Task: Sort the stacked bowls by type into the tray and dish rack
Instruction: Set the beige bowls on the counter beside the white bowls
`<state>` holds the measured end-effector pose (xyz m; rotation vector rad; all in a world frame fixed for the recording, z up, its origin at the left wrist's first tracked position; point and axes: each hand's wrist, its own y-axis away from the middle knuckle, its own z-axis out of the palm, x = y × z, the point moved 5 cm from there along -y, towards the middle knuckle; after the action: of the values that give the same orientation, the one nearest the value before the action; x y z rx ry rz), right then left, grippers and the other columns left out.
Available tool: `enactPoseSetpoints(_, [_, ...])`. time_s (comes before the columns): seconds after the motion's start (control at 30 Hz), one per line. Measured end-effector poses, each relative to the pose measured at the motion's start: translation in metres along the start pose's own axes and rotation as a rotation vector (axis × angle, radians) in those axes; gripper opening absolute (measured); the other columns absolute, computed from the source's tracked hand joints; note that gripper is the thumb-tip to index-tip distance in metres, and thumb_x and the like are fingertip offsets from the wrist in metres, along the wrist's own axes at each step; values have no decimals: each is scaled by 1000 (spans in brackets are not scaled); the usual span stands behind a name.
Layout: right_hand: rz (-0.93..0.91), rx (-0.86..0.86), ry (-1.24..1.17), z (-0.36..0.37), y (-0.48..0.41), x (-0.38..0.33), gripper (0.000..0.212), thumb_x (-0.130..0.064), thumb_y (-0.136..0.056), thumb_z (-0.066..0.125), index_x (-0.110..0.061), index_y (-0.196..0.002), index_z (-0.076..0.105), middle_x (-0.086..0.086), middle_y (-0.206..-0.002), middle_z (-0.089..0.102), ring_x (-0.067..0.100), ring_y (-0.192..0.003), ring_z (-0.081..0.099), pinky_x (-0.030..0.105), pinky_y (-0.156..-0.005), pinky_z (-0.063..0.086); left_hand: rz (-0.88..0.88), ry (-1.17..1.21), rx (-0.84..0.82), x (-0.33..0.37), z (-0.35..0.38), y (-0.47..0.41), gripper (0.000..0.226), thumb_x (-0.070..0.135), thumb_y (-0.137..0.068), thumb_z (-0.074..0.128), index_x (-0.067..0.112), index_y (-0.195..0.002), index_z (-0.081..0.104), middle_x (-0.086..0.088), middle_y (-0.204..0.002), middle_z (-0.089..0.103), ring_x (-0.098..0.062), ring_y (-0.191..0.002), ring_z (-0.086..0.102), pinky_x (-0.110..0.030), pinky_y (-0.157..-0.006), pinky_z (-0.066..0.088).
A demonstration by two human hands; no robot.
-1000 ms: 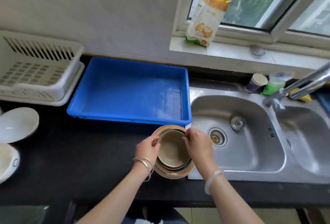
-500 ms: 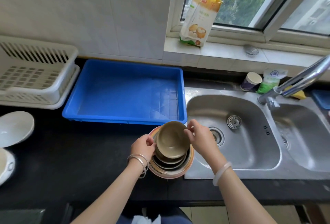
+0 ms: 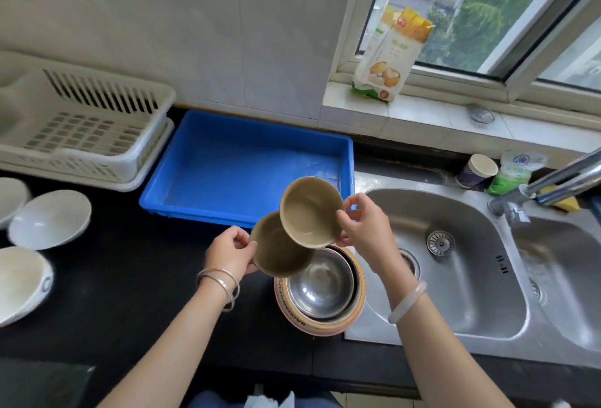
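Note:
My right hand holds a tan bowl by its rim, tilted and raised in front of the blue tray. My left hand grips a second tan bowl just below and left of the first. Under them the stack stands on the black counter: steel bowls nested inside a larger orange-rimmed bowl. The blue tray holds nothing. The white dish rack stands at the far left against the wall.
Three white bowls lie on the counter at the left. A double steel sink with a tap lies to the right. A paper cup and a green packet sit behind the sink; a food bag stands on the windowsill.
Both hands lifted the tan bowls off the stack and pulled them apart, one in each hand. The steel bowls underneath are now uncovered.

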<state>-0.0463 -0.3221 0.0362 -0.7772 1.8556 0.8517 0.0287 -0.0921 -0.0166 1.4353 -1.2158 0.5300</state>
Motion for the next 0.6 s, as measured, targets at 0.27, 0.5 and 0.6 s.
enactPoseSetpoints(0.27, [-5,-173,46,87,-21,-14,17,-14,-90,57,-22,-77,49,12,-87,66,14,-49,65,29,-51,56,-127,178,234,-47,-96,-4,19,2,-82,59,9,-67,50,-11,-68,58,-21,-71,62,-37,-68,58])
enactPoseSetpoints(0.5, [10,-345,90,191,-26,-14,12,-14,-89,55,-20,-80,50,11,-92,62,10,-53,66,22,-47,54,-259,337,425,-106,-168,5,21,-1,-83,59,7,-66,49,-11,-66,51,-19,-67,55,-39,-71,54])
enactPoseSetpoints(0.6, [47,-429,115,239,-24,-11,12,-15,-91,54,-21,-82,49,11,-92,64,11,-51,68,19,-46,53,-312,369,520,-131,-195,10,20,-2,-82,60,7,-67,50,-11,-66,50,-18,-65,54,-38,-71,53])
